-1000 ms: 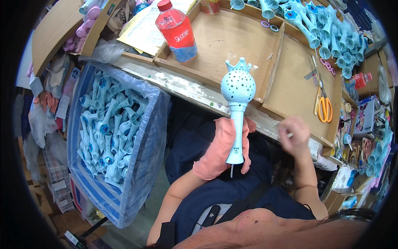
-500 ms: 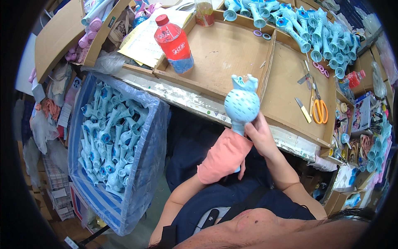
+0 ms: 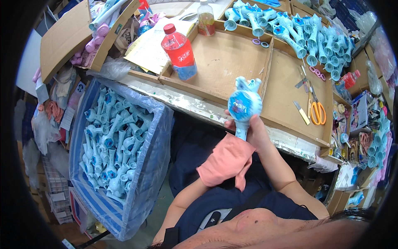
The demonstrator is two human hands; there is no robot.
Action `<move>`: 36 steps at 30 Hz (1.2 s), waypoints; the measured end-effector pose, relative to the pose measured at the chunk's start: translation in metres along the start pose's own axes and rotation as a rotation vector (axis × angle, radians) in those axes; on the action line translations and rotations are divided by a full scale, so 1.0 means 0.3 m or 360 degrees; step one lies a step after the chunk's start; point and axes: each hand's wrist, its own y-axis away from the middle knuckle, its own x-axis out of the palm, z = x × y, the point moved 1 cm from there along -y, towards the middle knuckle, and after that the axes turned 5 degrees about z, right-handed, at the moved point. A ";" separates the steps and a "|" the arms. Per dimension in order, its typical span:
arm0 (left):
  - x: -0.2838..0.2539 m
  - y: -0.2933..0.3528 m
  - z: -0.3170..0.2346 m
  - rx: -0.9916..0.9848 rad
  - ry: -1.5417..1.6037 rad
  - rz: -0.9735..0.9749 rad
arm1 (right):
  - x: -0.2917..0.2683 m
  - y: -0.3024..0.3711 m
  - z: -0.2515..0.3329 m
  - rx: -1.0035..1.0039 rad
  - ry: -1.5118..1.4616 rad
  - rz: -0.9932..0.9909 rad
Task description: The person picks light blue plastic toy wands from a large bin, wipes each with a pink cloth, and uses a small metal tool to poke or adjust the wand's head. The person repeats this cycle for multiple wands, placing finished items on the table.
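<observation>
Holding a blue wand (image 3: 245,112) nearly upright over the lap, just in front of the near edge of a tray (image 3: 226,62). Clamping the right hand (image 3: 259,135) round the neck, right under the round head, setting the thumb at the right side and curling fingers behind to the left. Turning a round, bright blue panel (image 3: 239,107) up into view, below a small crown (image 3: 248,84). Wrapping the lower handle in a pink cloth (image 3: 226,162). Hiding the left hand under that cloth, past the left forearm (image 3: 184,201), so leaving no way to tell whether gripping there. Holding both hands close together, right above left.

Facing a red bottle (image 3: 179,54) at the tray's left corner, a clear bottle (image 3: 206,18) farther back, and two small rings (image 3: 260,43) near the divider. Having orange-handled scissors (image 3: 317,110), a knife (image 3: 301,113) and some pink rings (image 3: 317,74) in the right compartment. Looking over a heap of similar wands (image 3: 313,39) beyond the tray. Having a plastic-lined striped crate (image 3: 93,203) at the left, full of more such wands, and papers (image 3: 151,50) and an open carton (image 3: 62,37) farther back.
</observation>
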 end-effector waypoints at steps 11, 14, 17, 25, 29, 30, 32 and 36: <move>0.066 0.055 -0.009 -0.0084 0.2357 -0.0367 | -0.003 -0.015 -0.040 0.0150 -0.0635 0.0327; 0.034 0.044 0.015 -0.0525 0.1661 0.0005 | -0.013 0.009 -0.034 0.0163 -0.0273 0.0226; 0.012 0.050 0.038 -0.0260 0.1096 -0.0208 | -0.022 0.024 -0.024 0.0137 -0.0062 0.0160; 0.110 0.083 0.092 0.0124 0.0902 -0.0114 | 0.009 0.002 -0.063 0.0215 -0.0425 0.0134; 0.129 0.090 0.084 -0.0077 0.0619 -0.0218 | 0.019 0.000 -0.060 0.0176 -0.0428 0.0183; 0.123 0.089 0.083 -0.0149 0.0600 -0.0244 | 0.018 -0.003 -0.056 0.0188 -0.0456 0.0192; 0.104 0.081 0.084 -0.0277 0.0551 -0.0309 | 0.015 -0.007 -0.046 0.0184 -0.0403 0.0314; 0.075 0.046 0.086 -0.0356 0.2203 -0.0316 | 0.011 -0.011 -0.045 0.0268 -0.0245 0.0349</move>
